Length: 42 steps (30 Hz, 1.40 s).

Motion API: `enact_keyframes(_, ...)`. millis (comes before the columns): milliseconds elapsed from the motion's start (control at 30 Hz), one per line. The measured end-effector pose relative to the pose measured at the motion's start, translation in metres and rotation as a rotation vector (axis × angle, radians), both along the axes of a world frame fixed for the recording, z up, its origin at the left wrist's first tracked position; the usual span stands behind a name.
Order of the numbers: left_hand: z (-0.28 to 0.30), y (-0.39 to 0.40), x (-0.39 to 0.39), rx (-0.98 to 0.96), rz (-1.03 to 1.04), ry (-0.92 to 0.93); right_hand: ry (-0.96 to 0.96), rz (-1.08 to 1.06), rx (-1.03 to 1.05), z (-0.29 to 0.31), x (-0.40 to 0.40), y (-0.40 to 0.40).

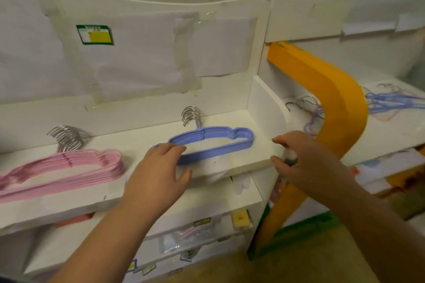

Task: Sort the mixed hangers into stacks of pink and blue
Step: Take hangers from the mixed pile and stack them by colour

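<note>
Both my forearms reach up to a white shelf (pixel 138 135). On it lie a pink hanger stack (pixel 69 172) at left and a blue hanger stack (pixel 213 142) at middle. My left hand (pixel 158 174), fingers relaxed, touches the blue stack's near corner. My right hand (pixel 305 163) hovers loosely open at the shelf's right end. More hangers (pixel 388 103) lie tangled far right.

The pink hanger stack (pixel 59 170) runs off the left edge.
</note>
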<state>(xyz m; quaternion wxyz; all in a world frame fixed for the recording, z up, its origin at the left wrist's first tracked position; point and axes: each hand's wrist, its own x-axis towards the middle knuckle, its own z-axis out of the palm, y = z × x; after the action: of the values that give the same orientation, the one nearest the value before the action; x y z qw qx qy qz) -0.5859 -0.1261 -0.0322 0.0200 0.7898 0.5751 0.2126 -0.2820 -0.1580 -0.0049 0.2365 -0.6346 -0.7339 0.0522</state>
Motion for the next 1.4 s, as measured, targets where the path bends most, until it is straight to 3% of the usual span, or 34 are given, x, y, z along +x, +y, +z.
enact_keyframes(333,0.034,-0.058,0.114,0.055,-0.286,-0.029,-0.053,-0.252,0.106,0.022,0.071,-0.117)
enact_keyframes(733,0.032,-0.097,0.337,0.011,-0.424,0.023,-0.081,-0.334,0.052,0.012,0.271,-0.164)
enact_keyframes(1067,0.01,-0.078,0.451,-0.135,-0.188,0.046,-0.072,-0.155,-0.062,-0.001,0.399,-0.121)
enact_keyframes(1400,-0.012,0.063,0.516,-0.177,-0.02,0.074,-0.079,-0.084,-0.12,-0.011,0.459,0.012)
